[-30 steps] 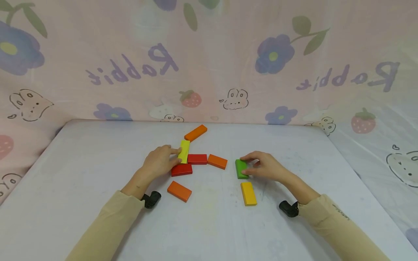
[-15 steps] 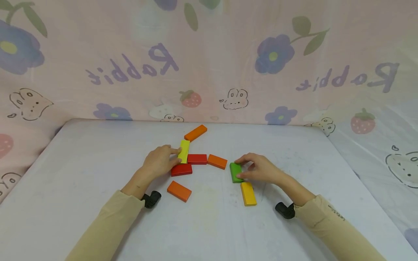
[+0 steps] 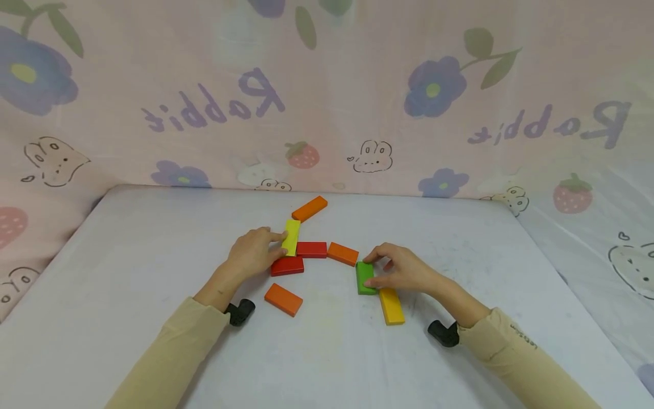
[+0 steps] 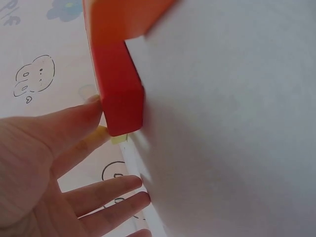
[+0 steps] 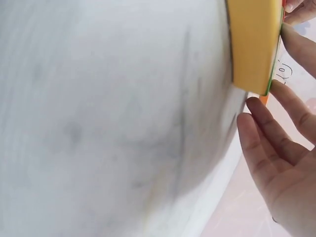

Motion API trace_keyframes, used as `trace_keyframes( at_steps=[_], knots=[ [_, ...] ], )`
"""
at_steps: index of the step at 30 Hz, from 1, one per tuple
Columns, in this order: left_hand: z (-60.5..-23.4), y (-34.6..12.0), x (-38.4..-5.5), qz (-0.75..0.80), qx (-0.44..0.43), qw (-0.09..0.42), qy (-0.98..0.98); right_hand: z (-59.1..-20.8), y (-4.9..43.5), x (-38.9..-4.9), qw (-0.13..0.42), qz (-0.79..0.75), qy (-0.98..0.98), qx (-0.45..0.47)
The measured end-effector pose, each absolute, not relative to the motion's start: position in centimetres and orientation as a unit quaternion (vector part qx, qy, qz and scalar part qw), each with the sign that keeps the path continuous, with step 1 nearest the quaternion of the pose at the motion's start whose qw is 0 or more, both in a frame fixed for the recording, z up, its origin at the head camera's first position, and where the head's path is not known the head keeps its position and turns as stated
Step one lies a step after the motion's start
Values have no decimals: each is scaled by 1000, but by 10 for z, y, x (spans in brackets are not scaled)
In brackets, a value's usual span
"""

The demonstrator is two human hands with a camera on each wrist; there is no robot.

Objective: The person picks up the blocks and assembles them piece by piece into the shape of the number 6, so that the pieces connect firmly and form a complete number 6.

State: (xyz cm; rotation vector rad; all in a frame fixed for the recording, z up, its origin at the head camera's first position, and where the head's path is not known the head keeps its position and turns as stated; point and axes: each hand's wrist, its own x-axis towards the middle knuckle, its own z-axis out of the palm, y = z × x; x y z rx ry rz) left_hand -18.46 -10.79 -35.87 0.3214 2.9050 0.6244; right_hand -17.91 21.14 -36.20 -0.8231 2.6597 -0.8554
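My left hand (image 3: 250, 251) pinches a bright yellow block (image 3: 292, 237) by its left side, thumb near its lower end. A red block (image 3: 287, 266) sits just below that end, and a second red block (image 3: 312, 249) lies to its right. In the left wrist view a red block (image 4: 121, 91) mostly hides the yellow one. My right hand (image 3: 406, 268) pinches a green block (image 3: 365, 278) by its ends with thumb and forefinger. Close below the thumb lies an amber block (image 3: 392, 308). This amber block (image 5: 254, 44) covers nearly all of the green one in the right wrist view.
An orange block (image 3: 343, 254) lies between the red one and the green one. Another orange block (image 3: 309, 209) slants behind the yellow block, and a third orange block (image 3: 283, 299) lies nearer the front. The white table (image 3: 327, 358) ends at a printed curtain (image 3: 337, 113).
My right hand has slid the green block left and toward me, so it now lies close by the amber block and nearer the orange one. My left hand keeps its place on the yellow block.
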Motion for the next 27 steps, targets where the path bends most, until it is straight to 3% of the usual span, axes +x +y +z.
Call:
trace_keyframes(
  at_steps=[27],
  knots=[
    [-355, -107, -183, 209, 99, 84, 969, -364, 200, -178, 94, -273, 913, -287]
  ],
)
